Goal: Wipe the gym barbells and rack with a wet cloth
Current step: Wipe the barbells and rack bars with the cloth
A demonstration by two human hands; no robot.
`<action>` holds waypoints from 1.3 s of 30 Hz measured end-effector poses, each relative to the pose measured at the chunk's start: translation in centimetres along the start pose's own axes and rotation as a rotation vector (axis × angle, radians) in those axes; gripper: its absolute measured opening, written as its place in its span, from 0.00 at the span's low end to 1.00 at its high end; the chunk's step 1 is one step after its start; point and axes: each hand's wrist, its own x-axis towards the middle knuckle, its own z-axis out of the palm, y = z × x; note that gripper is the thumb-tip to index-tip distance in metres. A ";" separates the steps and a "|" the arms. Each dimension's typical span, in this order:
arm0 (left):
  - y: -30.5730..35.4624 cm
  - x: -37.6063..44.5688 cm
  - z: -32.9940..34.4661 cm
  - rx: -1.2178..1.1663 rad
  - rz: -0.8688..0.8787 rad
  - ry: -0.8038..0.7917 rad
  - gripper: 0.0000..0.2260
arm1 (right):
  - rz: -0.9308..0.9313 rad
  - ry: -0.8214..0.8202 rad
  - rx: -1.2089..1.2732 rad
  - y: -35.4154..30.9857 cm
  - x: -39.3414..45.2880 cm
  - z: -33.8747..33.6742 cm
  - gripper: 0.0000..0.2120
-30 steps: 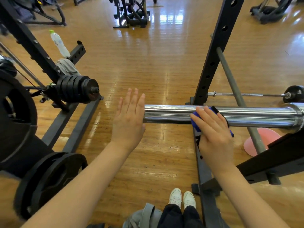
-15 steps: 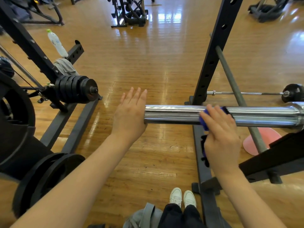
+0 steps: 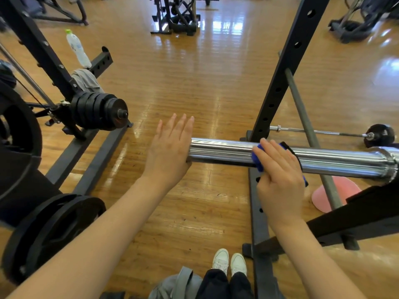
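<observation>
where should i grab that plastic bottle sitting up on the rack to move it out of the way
Take the plastic bottle round its clear middle, below the green cap, coming from the open floor side on its right. It stands roughly upright on the black rack arm, with the slanted upright crowding its left. The round body suits a wrap of the fingers. Whether it is full cannot be told.
</observation>
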 end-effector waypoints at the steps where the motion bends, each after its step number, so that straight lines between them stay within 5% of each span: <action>1: 0.1 -0.3 -0.1 0.019 0.013 0.027 0.44 | 0.034 0.013 -0.009 -0.2 0.0 0.2 0.18; 4: 0.3 -1.0 0.5 0.076 0.069 0.127 0.41 | 0.117 0.037 -0.007 -2.1 0.5 1.5 0.18; 10: -0.1 -0.3 1.4 0.046 0.137 0.271 0.25 | -0.073 -0.100 0.006 -3.9 0.4 2.3 0.19; 17: -0.1 1.4 -1.1 -0.064 0.095 -0.122 0.33 | 0.146 -0.038 -0.050 -2.8 1.8 1.2 0.15; 20: -0.3 2.6 -1.6 -0.093 0.105 -0.292 0.34 | 0.044 -0.088 -0.026 -5.1 1.8 3.0 0.15; 24: -0.2 2.3 -1.8 -0.082 0.094 -0.298 0.35 | -0.065 -0.128 -0.009 -3.7 0.7 2.2 0.18; 27: -0.1 1.8 -1.9 -0.053 0.077 -0.238 0.40 | 0.013 -0.076 -0.025 -0.9 0.6 0.2 0.18; 31: -0.4 -0.3 -0.9 0.069 0.146 0.030 0.50 | 0.103 -0.027 -0.011 -0.5 0.7 -0.2 0.17; 35: -0.6 -1.7 1.1 0.064 0.096 0.143 0.49 | 0.126 -0.014 -0.016 -2.9 1.3 1.6 0.18; 39: -1.2 -1.0 1.7 0.085 0.133 0.251 0.36 | -0.005 -0.089 0.001 -4.0 0.3 2.7 0.19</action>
